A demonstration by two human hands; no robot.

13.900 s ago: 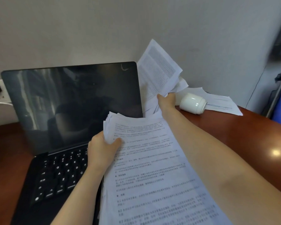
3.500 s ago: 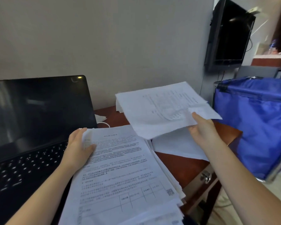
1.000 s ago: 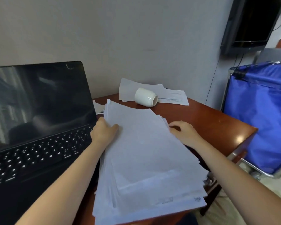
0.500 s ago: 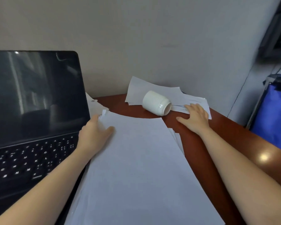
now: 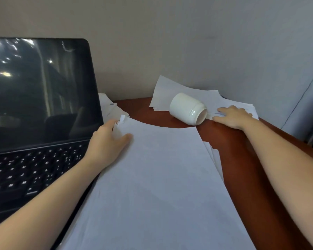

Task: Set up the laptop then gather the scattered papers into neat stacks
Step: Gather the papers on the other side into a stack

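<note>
Cup on the sheets
Left hand (image 5: 107, 143) grips stack (image 5: 161, 186); right hand (image 5: 233, 118) presses, fingers (image 5: 224, 111) flat, sheets (image 5: 170, 91) under tipped cup (image 5: 187, 109); pulling may roll it off.

The jar (image 5: 187, 109) was white and glossy, like glazed ceramic, with a bright highlight near its mouth. Under the jar, the desk (image 5: 242, 159) was reddish-brown wood with a smooth, polished sheen. The loose sheets (image 5: 170, 91) beneath and behind the jar were thin matt white paper, one edge curling up. In front of the jar, the paper stack (image 5: 161, 186) was matt and smooth, its far left corner crumpled. Well left of the jar, the laptop screen (image 5: 40, 91) was glossy black and mirrored lights, and the keyboard (image 5: 34, 170) looked like matt black plastic. Behind the jar, the wall (image 5: 170, 42) was plain and matt.
</note>
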